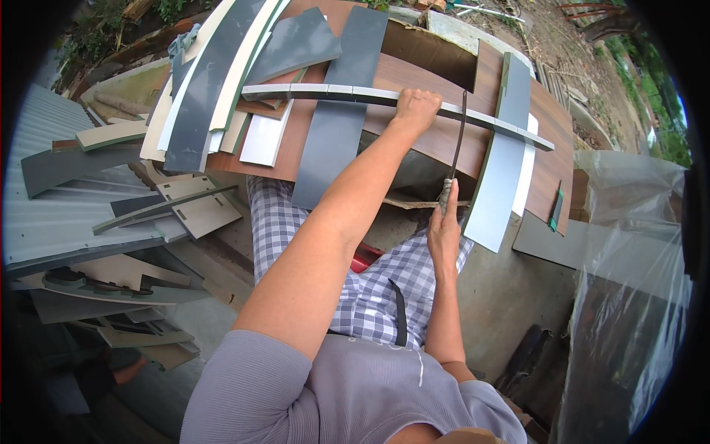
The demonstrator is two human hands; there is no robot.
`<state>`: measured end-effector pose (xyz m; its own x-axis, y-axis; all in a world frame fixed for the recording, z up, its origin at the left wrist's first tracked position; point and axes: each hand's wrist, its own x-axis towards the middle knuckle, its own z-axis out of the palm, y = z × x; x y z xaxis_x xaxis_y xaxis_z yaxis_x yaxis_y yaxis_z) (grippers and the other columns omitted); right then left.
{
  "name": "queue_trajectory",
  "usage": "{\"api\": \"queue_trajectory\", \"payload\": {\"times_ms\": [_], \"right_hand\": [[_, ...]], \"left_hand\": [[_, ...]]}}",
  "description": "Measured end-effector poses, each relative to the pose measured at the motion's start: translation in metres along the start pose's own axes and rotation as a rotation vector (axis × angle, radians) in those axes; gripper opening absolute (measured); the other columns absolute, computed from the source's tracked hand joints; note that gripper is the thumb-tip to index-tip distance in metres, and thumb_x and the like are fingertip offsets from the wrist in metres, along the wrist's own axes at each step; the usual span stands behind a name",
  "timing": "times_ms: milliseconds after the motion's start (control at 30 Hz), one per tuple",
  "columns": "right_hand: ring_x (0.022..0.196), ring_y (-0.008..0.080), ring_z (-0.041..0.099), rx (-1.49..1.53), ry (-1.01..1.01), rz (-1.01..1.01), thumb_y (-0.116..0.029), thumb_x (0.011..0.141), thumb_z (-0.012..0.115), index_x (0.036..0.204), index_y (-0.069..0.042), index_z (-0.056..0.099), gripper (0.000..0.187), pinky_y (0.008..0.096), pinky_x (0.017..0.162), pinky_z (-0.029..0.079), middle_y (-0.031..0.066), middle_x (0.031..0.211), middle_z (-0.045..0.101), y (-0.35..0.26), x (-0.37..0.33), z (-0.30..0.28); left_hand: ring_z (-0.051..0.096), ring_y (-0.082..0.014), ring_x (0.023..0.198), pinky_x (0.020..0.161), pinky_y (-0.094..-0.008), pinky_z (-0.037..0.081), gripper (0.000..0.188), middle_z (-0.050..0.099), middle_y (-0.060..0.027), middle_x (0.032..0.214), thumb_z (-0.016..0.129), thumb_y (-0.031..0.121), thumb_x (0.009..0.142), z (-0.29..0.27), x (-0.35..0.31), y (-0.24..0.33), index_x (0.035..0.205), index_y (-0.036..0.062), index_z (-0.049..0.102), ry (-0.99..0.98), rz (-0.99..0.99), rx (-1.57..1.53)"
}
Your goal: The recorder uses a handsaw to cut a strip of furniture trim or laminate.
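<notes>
A long, narrow pale strip point(333, 93) with several cross marks lies across the boards in front of me. My left hand point(418, 111) is closed around the strip near its middle. My right hand point(444, 235) is closed on the wrapped handle of a thin-bladed handsaw point(458, 140). Its blade points away from me and crosses the strip a little to the right of my left hand. The teeth are too small to make out. Beneath the strip are brown wood-grain boards point(414, 78), dark grey boards point(325, 140) and a light grey panel point(492, 194).
Long offcuts point(214, 89) are stacked at the left of the boards. More cut pieces point(198, 203) lie on a corrugated sheet point(52, 140). A green-handled tool point(556, 211) rests at the right. Clear plastic sheeting point(629, 244) hangs at the far right.
</notes>
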<state>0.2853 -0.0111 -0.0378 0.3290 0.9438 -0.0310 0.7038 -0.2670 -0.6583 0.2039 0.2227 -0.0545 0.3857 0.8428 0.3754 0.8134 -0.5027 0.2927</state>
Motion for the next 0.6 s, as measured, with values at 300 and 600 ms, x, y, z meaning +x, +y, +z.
{"api": "queue_trajectory", "payload": {"times_ms": [300, 600], "right_hand": [[0.047, 0.0105, 0.037, 0.049, -0.063, 0.148, -0.010, 0.093, 0.041, 0.143, -0.031, 0.021, 0.058, 0.0295, 0.046, 0.038, 0.0026, 0.058, 0.042, -0.005, -0.003, -0.025], [0.046, 0.0088, 0.037, 0.109, -0.006, 0.012, -0.013, 0.094, 0.040, 0.144, -0.029, 0.019, 0.057, 0.0275, 0.043, 0.039, 0.0023, 0.061, 0.046, -0.010, 0.080, -0.006]], "left_hand": [[0.066, -0.0276, 0.073, 0.066, -0.0381, 0.050, 0.011, 0.066, -0.0127, 0.075, 0.065, 0.016, 0.070, -0.003, -0.002, -0.001, 0.078, 0.0095, 0.064, -0.029, -0.024, 0.028], [0.066, -0.0285, 0.076, 0.068, -0.0385, 0.051, 0.016, 0.068, -0.0101, 0.078, 0.068, 0.017, 0.068, 0.001, -0.001, -0.002, 0.081, 0.0098, 0.064, -0.001, 0.001, 0.057]]}}
